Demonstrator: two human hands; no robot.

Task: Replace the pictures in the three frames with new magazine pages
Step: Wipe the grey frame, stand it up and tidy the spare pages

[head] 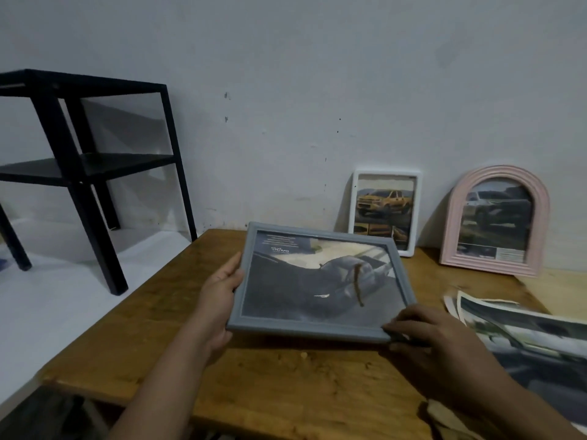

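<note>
I hold a grey rectangular frame (pixel 319 328) tilted above the wooden table (pixel 178 315); it shows a dark car picture with a brown string across the glass. My left hand (pixel 220 290) grips its left edge. My right hand (pixel 435 341) grips its lower right corner. A white frame (pixel 385 174) with a yellow pickup picture leans on the wall behind. A pink arched frame (pixel 452 223) with a dark car picture leans to its right. Loose magazine pages (pixel 533 338) lie on the table at the right.
A black two-tier side table (pixel 79 160) stands on the white floor at the left, by the wall. The wooden table's left and front edges are close to my arms. Torn paper scraps (pixel 444 414) lie near the front right.
</note>
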